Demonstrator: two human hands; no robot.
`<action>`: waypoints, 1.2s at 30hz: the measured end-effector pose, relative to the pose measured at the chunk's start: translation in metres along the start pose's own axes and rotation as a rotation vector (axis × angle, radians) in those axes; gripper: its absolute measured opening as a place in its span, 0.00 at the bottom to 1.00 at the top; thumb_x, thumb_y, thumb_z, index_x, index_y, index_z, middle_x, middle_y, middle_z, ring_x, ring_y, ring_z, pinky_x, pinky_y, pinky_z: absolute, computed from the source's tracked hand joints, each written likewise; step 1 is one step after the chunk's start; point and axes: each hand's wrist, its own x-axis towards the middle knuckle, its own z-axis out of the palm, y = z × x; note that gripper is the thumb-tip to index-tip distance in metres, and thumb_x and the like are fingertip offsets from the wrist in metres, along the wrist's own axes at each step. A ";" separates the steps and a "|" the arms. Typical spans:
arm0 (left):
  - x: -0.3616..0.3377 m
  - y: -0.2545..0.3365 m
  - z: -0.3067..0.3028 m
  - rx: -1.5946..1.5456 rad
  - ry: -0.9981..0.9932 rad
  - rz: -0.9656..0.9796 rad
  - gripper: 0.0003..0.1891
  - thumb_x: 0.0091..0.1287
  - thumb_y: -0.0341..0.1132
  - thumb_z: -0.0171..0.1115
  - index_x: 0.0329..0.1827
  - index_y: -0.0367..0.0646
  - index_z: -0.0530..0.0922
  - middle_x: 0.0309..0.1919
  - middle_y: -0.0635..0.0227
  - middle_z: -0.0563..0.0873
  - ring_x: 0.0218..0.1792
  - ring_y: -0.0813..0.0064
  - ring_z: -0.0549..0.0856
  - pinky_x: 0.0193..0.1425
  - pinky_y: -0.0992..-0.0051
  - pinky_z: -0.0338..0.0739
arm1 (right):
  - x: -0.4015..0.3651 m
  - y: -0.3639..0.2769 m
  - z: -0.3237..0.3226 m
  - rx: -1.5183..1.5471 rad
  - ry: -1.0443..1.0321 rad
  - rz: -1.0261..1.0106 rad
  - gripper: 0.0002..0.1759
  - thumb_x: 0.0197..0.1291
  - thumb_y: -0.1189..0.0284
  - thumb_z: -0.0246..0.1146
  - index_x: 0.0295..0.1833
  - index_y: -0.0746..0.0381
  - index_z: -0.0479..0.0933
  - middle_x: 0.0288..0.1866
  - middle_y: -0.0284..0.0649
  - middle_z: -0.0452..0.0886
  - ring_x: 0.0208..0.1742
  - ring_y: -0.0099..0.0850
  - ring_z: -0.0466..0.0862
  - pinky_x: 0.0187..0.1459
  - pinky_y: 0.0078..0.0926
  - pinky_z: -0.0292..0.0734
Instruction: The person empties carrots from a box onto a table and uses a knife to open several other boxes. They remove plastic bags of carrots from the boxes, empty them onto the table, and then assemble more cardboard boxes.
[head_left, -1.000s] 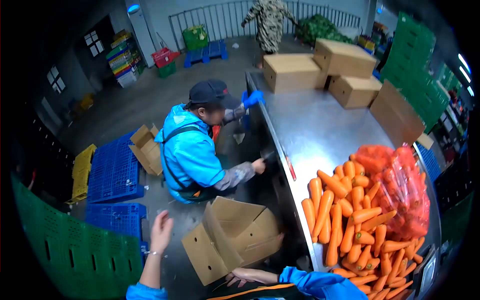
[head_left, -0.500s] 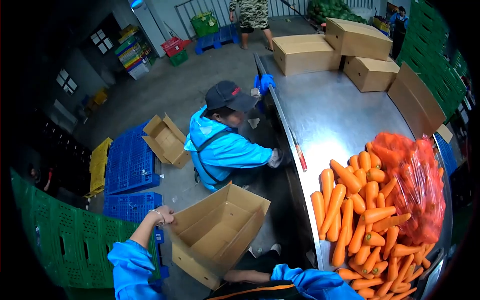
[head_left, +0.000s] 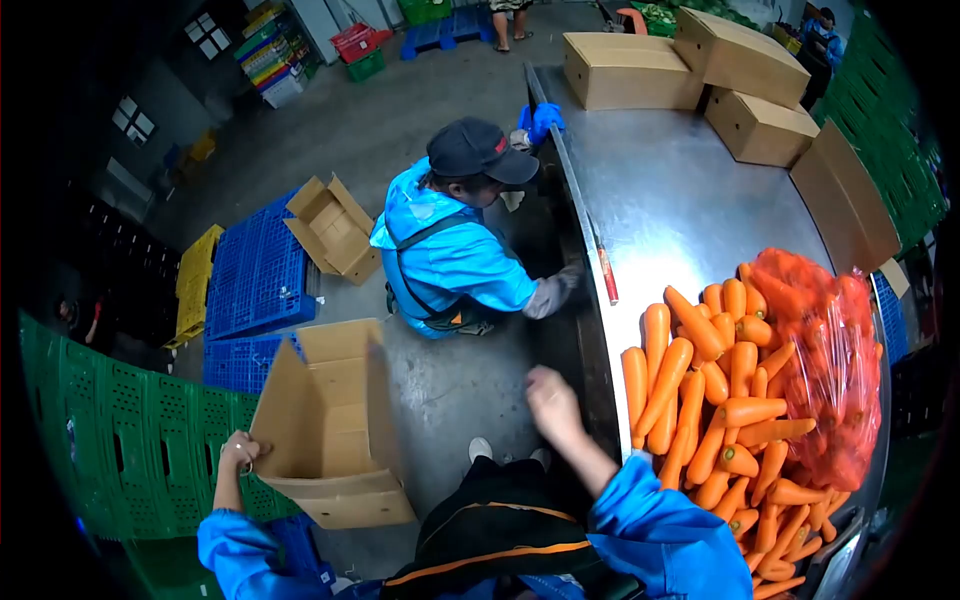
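My left hand [head_left: 243, 452] is closed on the rim of an open cardboard box [head_left: 350, 508]. The box hangs tilted at my left side, its inside bare. My right hand [head_left: 555, 400] is in the air between the box and the metal table [head_left: 650, 190], touching neither. Motion blur smears its fingers. Nearest to it on the table, a heap of loose carrots [head_left: 740, 412] lies against a red net-like bag [head_left: 838, 380] of carrots under clear plastic. A thin tool with a red handle [head_left: 608, 276] rests along the table's edge.
A co-worker in a blue jacket [head_left: 440, 240] bends beside the table. Closed cardboard boxes [head_left: 640, 75] stand at its far end. To the left are another open box [head_left: 335, 235], blue pallets [head_left: 255, 275] and green crates [head_left: 140, 440]. Another person stands far back.
The box has swung left and turned in my left hand. My right arm has come away from the box and reached forward towards the table. The co-worker's lower arm has shifted.
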 end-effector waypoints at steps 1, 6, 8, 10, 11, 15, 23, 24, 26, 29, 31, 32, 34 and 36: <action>0.011 -0.029 0.023 -0.092 0.084 0.038 0.24 0.47 0.46 0.70 0.36 0.31 0.81 0.35 0.48 0.84 0.36 0.57 0.85 0.38 0.66 0.79 | 0.030 0.008 -0.022 0.026 0.181 -0.020 0.17 0.56 0.73 0.52 0.48 0.71 0.73 0.51 0.52 0.77 0.52 0.48 0.77 0.55 0.34 0.71; -0.017 -0.089 0.126 -0.348 0.378 -0.106 0.20 0.50 0.42 0.69 0.35 0.31 0.80 0.35 0.46 0.83 0.42 0.50 0.82 0.45 0.63 0.77 | 0.134 0.031 -0.110 -0.086 0.183 0.021 0.33 0.54 0.71 0.55 0.67 0.63 0.59 0.57 0.52 0.72 0.55 0.38 0.75 0.59 0.33 0.65; -0.027 -0.104 0.150 -0.350 0.423 -0.176 0.20 0.50 0.44 0.68 0.34 0.31 0.80 0.34 0.45 0.83 0.41 0.49 0.82 0.45 0.62 0.77 | 0.202 0.036 -0.181 -0.010 0.254 -0.197 0.29 0.55 0.74 0.54 0.65 0.63 0.61 0.40 0.43 0.77 0.38 0.31 0.78 0.44 0.26 0.72; -0.038 -0.134 0.168 -0.340 0.453 -0.313 0.21 0.51 0.45 0.67 0.32 0.31 0.79 0.33 0.44 0.83 0.40 0.48 0.82 0.44 0.61 0.77 | 0.244 -0.023 -0.255 0.168 0.469 -0.051 0.26 0.55 0.76 0.50 0.63 0.65 0.62 0.27 0.37 0.78 0.24 0.25 0.75 0.30 0.22 0.73; -0.033 -0.157 0.185 -0.436 0.473 -0.319 0.22 0.50 0.47 0.67 0.31 0.32 0.79 0.32 0.44 0.83 0.39 0.48 0.83 0.43 0.60 0.76 | 0.253 -0.031 -0.278 0.241 0.596 0.039 0.23 0.58 0.74 0.48 0.60 0.68 0.65 0.27 0.38 0.79 0.26 0.27 0.78 0.31 0.25 0.74; -0.068 -0.162 0.224 -0.515 0.471 -0.366 0.18 0.50 0.42 0.63 0.34 0.32 0.81 0.33 0.45 0.84 0.39 0.51 0.84 0.44 0.60 0.76 | 0.289 0.081 -0.251 -0.256 0.195 0.049 0.16 0.58 0.66 0.52 0.45 0.67 0.72 0.29 0.43 0.79 0.27 0.31 0.80 0.25 0.29 0.76; -0.065 -0.167 0.310 -0.859 0.363 -0.545 0.14 0.49 0.34 0.58 0.32 0.28 0.80 0.32 0.45 0.84 0.36 0.51 0.84 0.38 0.62 0.75 | 0.225 0.124 -0.099 -0.597 0.141 0.406 0.29 0.57 0.53 0.54 0.52 0.68 0.74 0.46 0.60 0.78 0.51 0.49 0.79 0.55 0.39 0.70; -0.069 -0.166 0.309 -0.831 0.385 -0.564 0.15 0.49 0.34 0.58 0.32 0.28 0.80 0.32 0.45 0.84 0.36 0.51 0.84 0.38 0.62 0.75 | 0.224 0.122 -0.098 -0.570 0.180 0.416 0.29 0.57 0.53 0.54 0.49 0.70 0.75 0.45 0.60 0.78 0.50 0.49 0.79 0.52 0.38 0.72; -0.096 -0.137 0.282 -0.788 0.389 -0.591 0.15 0.48 0.34 0.59 0.33 0.27 0.80 0.32 0.45 0.84 0.37 0.51 0.84 0.38 0.62 0.76 | 0.221 0.119 -0.108 -0.399 0.034 0.527 0.33 0.57 0.49 0.54 0.47 0.73 0.74 0.39 0.55 0.79 0.41 0.44 0.81 0.40 0.38 0.78; -0.080 -0.143 0.292 -0.802 0.364 -0.582 0.16 0.47 0.33 0.59 0.33 0.27 0.80 0.32 0.45 0.84 0.37 0.51 0.84 0.39 0.63 0.76 | 0.201 0.099 -0.118 -0.180 -0.060 0.687 0.36 0.58 0.44 0.53 0.45 0.72 0.73 0.27 0.45 0.77 0.25 0.36 0.79 0.23 0.33 0.77; -0.024 -0.195 0.358 -0.886 0.373 -0.549 0.16 0.47 0.33 0.58 0.33 0.27 0.80 0.33 0.44 0.84 0.37 0.52 0.84 0.39 0.63 0.76 | 0.193 0.089 -0.120 -0.157 -0.018 0.666 0.33 0.60 0.44 0.51 0.41 0.70 0.73 0.23 0.41 0.75 0.21 0.32 0.77 0.21 0.29 0.74; -0.048 -0.159 0.315 -0.842 0.395 -0.563 0.15 0.47 0.33 0.58 0.33 0.28 0.80 0.33 0.45 0.84 0.37 0.52 0.84 0.40 0.64 0.76 | 0.188 0.086 -0.118 -0.099 0.045 0.633 0.33 0.61 0.45 0.49 0.39 0.70 0.73 0.21 0.40 0.74 0.20 0.31 0.77 0.21 0.28 0.73; -0.048 -0.131 0.280 -0.798 0.353 -0.539 0.15 0.48 0.34 0.59 0.33 0.29 0.80 0.33 0.45 0.84 0.37 0.52 0.84 0.41 0.64 0.76 | 0.170 0.071 -0.117 0.018 0.167 0.587 0.30 0.63 0.46 0.48 0.37 0.66 0.72 0.18 0.38 0.73 0.18 0.28 0.76 0.19 0.24 0.71; -0.037 -0.112 0.259 -0.742 0.346 -0.525 0.15 0.49 0.35 0.60 0.33 0.30 0.80 0.33 0.45 0.84 0.38 0.51 0.84 0.42 0.63 0.76 | 0.146 0.068 -0.111 0.128 0.317 0.588 0.30 0.62 0.44 0.48 0.37 0.65 0.72 0.17 0.36 0.72 0.14 0.25 0.72 0.15 0.22 0.66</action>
